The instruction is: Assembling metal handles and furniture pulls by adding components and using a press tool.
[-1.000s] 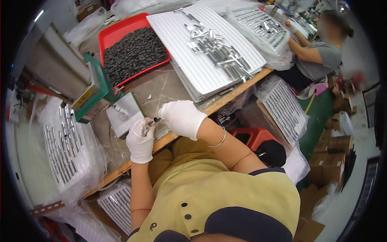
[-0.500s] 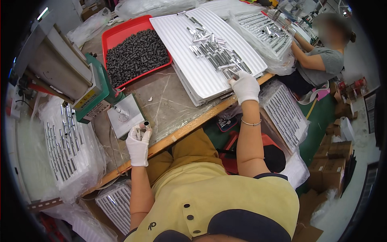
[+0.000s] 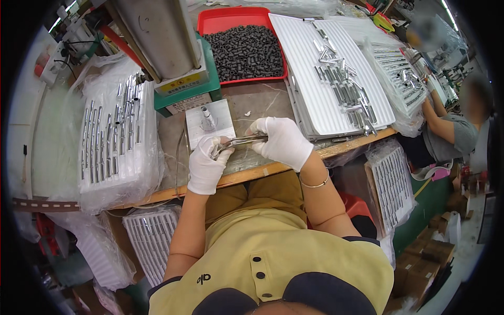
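In front of me my right hand point(image 3: 283, 143), in a white glove, is closed on one end of a shiny metal tube point(image 3: 244, 140). The tube runs across to my left hand point(image 3: 206, 164), also gloved, whose bent fingers grip its other end; part of that end is hidden among them. Just beyond the left hand is a metal base plate point(image 3: 224, 116) with an upright post point(image 3: 208, 116). Behind it stands a green press point(image 3: 209, 73). To the right, loose metal tubes point(image 3: 341, 86) lie on a white ridged sheet point(image 3: 307, 100).
A red tray point(image 3: 231, 14) full of small dark sleeves point(image 3: 244, 52) sits at the back. Wrapped tubes point(image 3: 107, 136) lie at left. The wooden table edge point(image 3: 331, 151) runs before me. A co-worker point(image 3: 457, 131) works at far right beside another bagged load of tubes point(image 3: 401, 73).
My right hand has come from the loose tubes on the white sheet back to my left hand, bringing a metal tube. The view has turned, shifting the scene to the right.
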The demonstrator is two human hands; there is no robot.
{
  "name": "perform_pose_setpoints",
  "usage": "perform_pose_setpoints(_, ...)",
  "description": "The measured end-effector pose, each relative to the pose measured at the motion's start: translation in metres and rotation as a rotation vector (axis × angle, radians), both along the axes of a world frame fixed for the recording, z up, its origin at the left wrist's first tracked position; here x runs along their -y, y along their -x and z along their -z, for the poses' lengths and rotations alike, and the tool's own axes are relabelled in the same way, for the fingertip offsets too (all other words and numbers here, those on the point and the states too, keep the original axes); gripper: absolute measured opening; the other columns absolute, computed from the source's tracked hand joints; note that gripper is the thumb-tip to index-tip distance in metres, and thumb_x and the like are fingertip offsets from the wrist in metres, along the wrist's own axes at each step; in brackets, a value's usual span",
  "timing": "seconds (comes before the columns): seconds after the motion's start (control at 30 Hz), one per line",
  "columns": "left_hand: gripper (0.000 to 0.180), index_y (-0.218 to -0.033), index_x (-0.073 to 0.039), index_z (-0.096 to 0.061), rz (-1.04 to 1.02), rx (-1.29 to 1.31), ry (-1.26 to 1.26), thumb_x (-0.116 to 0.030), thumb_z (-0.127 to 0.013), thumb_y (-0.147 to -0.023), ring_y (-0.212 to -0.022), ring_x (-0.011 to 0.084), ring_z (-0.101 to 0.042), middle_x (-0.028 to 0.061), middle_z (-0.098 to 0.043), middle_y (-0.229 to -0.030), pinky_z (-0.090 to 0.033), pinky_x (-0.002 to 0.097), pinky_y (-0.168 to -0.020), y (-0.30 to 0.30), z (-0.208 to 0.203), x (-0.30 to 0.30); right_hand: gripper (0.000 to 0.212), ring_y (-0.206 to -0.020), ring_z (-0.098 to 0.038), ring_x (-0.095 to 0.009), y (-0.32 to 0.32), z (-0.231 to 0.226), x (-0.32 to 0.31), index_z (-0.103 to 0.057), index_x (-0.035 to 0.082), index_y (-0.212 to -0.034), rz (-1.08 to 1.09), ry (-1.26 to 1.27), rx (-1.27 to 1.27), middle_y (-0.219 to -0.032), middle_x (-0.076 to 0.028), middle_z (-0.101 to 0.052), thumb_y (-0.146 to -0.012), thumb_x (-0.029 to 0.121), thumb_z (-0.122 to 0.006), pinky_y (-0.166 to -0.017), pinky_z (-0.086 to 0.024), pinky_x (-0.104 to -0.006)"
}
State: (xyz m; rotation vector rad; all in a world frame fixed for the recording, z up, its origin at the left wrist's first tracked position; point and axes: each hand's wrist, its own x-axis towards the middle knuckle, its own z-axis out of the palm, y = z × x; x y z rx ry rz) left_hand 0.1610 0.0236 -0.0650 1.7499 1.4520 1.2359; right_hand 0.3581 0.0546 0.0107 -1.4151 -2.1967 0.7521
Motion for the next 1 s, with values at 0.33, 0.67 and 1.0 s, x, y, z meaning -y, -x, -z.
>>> perform_pose_setpoints(0.33, 0.022, -0.095, -0.004, -0.065, -0.022, 0.283, 0.095, 0.0, -0.073, -0.075, -0.075, 0.0108, -0.058, 0.0023, -0.062, -0.083, -0.047, 0.0239, -0.069, 0.006, 0.028, 0.002, 0.019, -0.065, -0.064, -0.018, 0.039, 0.031, -0.001, -0.068, 0.003, -0.087, 0.114, 0.067, -0.521, -0.075, -0.012, -0.066, -0.074, 0.014, -0.074, -0.064, -0.051, -0.0281)
perform_pose_setpoints(0.67, 0.02, -0.1, -0.006, -0.064, 0.057, 0.759, 0.416, -0.001, -0.069, -0.081, -0.071, 0.0045, -0.047, -0.005, -0.054, -0.08, -0.041, 0.0194, -0.066, 0.002, 0.033, 0.002, 0.02, -0.064, -0.057, -0.01, 0.045, 0.043, -0.005, -0.067, 0.0, -0.093, 0.098, 0.128, -0.557, -0.076, -0.008, -0.065, -0.079, 0.013, -0.073, -0.062, -0.049, -0.0257)
perform_pose_setpoints(1.0, 0.029, -0.094, -0.002, -0.064, -0.279, 0.514, -0.04, -0.006, -0.079, -0.069, -0.088, 0.0173, -0.059, 0.0065, -0.061, -0.094, -0.046, 0.0288, -0.075, 0.012, 0.003, -0.04, 0.026, -0.066, -0.063, -0.012, 0.049, 0.061, -0.04, -0.067, -0.001, -0.094, 0.278, -0.009, -0.511, -0.077, -0.01, -0.068, -0.077, 0.016, -0.076, -0.063, -0.051, -0.027)
